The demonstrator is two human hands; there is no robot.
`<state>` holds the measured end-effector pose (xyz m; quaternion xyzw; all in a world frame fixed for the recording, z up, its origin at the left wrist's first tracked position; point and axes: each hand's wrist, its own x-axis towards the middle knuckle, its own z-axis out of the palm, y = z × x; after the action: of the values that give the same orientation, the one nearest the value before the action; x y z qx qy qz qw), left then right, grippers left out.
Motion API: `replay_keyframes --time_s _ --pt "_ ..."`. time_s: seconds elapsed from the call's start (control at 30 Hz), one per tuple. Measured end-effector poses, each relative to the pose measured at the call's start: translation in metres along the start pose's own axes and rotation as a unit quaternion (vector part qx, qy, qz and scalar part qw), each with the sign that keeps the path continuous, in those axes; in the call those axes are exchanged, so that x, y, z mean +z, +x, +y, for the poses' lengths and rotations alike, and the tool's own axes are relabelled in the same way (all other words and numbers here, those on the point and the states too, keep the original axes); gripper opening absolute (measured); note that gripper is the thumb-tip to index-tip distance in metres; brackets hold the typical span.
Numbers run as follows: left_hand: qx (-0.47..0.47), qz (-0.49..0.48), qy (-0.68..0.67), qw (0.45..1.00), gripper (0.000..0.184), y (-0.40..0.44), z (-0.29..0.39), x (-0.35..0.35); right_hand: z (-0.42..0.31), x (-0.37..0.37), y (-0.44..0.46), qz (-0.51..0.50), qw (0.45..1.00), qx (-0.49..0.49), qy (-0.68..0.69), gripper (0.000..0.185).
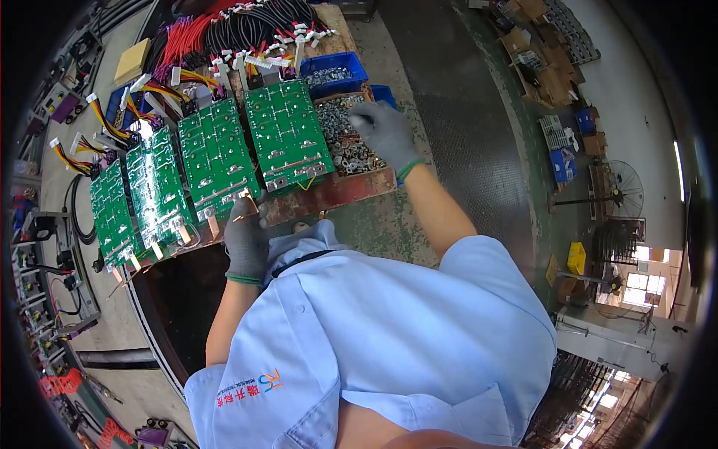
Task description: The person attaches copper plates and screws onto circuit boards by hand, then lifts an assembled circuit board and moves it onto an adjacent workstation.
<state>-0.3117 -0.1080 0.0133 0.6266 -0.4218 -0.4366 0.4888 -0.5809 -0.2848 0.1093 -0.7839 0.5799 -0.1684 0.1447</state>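
Several green circuit boards stand in a slanted row, one by my right hand's tray (288,135), one beside it (217,153), others further left (155,176). My left hand (247,243), in a grey glove, is at the lower corner of the second board from the right. Its fingers are closed around a small copper strip (243,206) at that board's edge. Over a compartment of loose nuts and metal fittings (355,159) is my right hand (385,135), also gloved, its fingers curled together. Whatever its fingertips may hold is too small to make out.
A blue bin (333,73) of metal parts sits behind the compartment. Bundled red and black cables (239,34) with white connectors lie at the back of the bench. Wires with white plugs (105,116) rise from the boards' far ends. A yellow block (132,61) lies at the back left.
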Motion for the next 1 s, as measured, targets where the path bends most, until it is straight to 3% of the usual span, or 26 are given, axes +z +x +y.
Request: replay_keyframes --time_s 0.03,0.1,0.2,0.27,0.37,0.4,0.43,0.47,0.5,0.53,0.57,0.63,0.7,0.87,0.9,0.93,0.97,1.0 --pt "-0.064 0.018 -0.159 0.985 0.023 0.000 0.002 0.003 0.022 0.008 0.002 -0.001 1.000 -0.002 0.001 0.028" --pt "-0.124 0.036 -0.313 0.941 0.022 0.001 0.002 0.005 0.059 0.030 0.000 -0.037 0.969 0.007 -0.245 0.024" --pt "-0.148 0.059 -0.351 0.923 0.022 0.001 -0.006 0.007 0.082 0.053 -0.001 -0.075 0.942 0.024 -0.326 0.021" --pt "-0.056 0.069 -0.153 0.984 0.020 0.000 -0.008 0.010 0.083 0.050 -0.004 -0.071 0.950 0.011 -0.303 0.020" --pt "0.061 0.051 0.143 0.986 0.018 -0.005 0.001 0.009 0.097 0.050 -0.006 -0.057 0.965 -0.007 -0.255 0.020" --pt "-0.054 0.030 -0.164 0.985 0.015 -0.002 0.000 0.010 0.101 0.052 -0.004 -0.044 0.972 -0.016 -0.230 0.020" --pt "-0.163 0.083 -0.453 0.872 0.019 0.000 -0.002 0.011 0.098 0.050 -0.003 -0.050 0.973 -0.028 -0.225 0.020" --pt "-0.067 0.086 -0.218 0.970 0.019 -0.005 0.008 0.017 0.090 0.048 -0.005 -0.021 0.977 -0.018 -0.211 0.019" --pt "0.027 0.081 0.038 0.996 0.019 -0.006 0.013 0.017 0.081 0.046 -0.006 0.008 0.981 -0.007 -0.195 0.017" --pt "-0.070 0.068 -0.183 0.978 0.016 -0.003 0.018 0.018 0.076 0.046 -0.006 0.080 0.979 -0.063 -0.175 0.015" --pt "-0.165 0.099 -0.392 0.899 0.017 0.001 0.022 0.019 0.054 0.041 -0.004 0.075 0.980 -0.073 -0.167 0.015" --pt "-0.012 0.037 -0.155 0.987 0.011 -0.002 -0.003 0.017 0.009 0.027 -0.005 0.090 0.981 -0.140 0.095 0.018" --pt "-0.046 0.049 -0.205 0.976 0.009 -0.003 0.001 0.017 -0.041 0.033 -0.014 0.018 0.960 -0.188 0.208 0.016" --pt "-0.092 0.033 -0.321 0.942 0.011 0.002 -0.014 0.006 -0.127 0.065 -0.026 -0.142 0.950 -0.235 0.149 0.022" --pt "0.007 0.064 0.004 0.998 0.017 0.000 -0.011 0.004 -0.131 0.074 -0.025 -0.170 0.948 -0.234 0.131 0.022" --pt "0.114 0.092 0.324 0.935 0.022 -0.003 -0.005 0.005 -0.136 0.073 -0.023 -0.160 0.953 -0.225 0.126 0.022" --pt "0.053 0.074 0.282 0.955 0.027 -0.006 0.011 0.006 -0.141 0.069 -0.023 -0.177 0.955 -0.210 0.113 0.022" --pt "0.064 0.073 0.264 0.960 0.029 -0.006 0.015 0.007 -0.144 0.067 -0.024 -0.195 0.956 -0.195 0.099 0.021"
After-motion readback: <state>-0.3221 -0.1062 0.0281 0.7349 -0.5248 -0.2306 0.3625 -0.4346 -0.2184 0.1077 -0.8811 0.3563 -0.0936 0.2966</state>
